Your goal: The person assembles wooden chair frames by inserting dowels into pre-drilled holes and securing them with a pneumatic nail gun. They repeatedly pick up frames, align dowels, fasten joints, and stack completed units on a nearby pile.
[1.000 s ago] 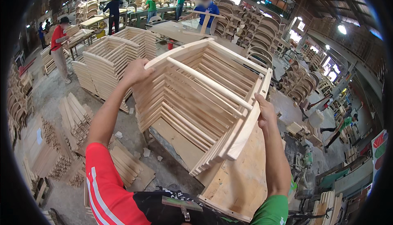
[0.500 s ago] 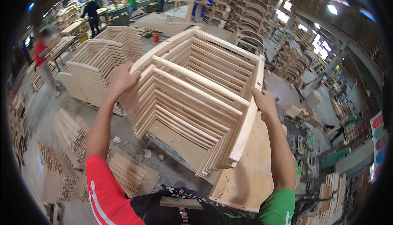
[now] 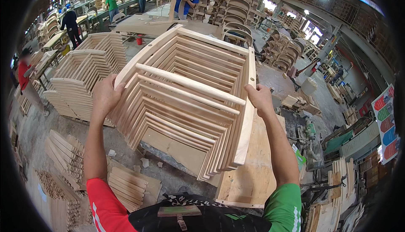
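Observation:
A pale bare-wood chair frame, with two curved side rails joined by crossbars, lies on top of a tall nested stack of like frames. My left hand is closed around its left rail, thumb on the upper face. On the opposite side, my right hand grips the right rail with the thumb over the top edge. Both arms reach forward and apart. Whether the top frame rests fully on those below is hard to tell.
Right of the stack lies a plywood board. Low at left are piles of wooden slats. Another stack of frames stands at far left. Beyond, a worker in blue handles wood beside stacked curved chair parts. A green power tool sits at right.
The surroundings have shifted left in the view, and the stack with them. Both hands stay on the same frame's rails.

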Demonstrator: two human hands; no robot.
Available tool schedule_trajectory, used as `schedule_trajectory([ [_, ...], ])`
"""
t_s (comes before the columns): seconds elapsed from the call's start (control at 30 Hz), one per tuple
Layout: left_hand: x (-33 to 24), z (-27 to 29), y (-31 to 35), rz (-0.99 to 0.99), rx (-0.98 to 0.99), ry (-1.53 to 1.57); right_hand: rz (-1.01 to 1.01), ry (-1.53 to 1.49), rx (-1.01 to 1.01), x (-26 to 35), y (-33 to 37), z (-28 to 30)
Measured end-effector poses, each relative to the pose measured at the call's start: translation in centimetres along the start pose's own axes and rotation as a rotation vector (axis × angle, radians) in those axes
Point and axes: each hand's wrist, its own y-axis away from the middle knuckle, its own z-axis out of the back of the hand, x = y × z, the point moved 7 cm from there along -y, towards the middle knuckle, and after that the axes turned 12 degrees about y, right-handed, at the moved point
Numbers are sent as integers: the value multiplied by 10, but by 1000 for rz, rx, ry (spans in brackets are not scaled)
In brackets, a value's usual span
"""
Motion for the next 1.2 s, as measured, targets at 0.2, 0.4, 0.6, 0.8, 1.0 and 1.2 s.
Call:
schedule_trajectory([
  [0.2,-2,-5,0,13,-15,-43,15,151,-142,-6,-2,8],
  [0.4,7,-7,6,8,10,44,204,104,-464,-6,26,40],
  [0.6,-6,15,29,-43,-161,31,187,-365,-342,-72,93,58],
  [0.8,-32,17,89,-110,-252,754,-63,-217,-314,-208,250,55],
  [1.0,-165,-98,196,-222,662,1295,-581,-419,-313,-352,499,49],
  [1.2,-299,-216,378,-235,1605,1252,-788,-206,-534,-376,713,82],
])
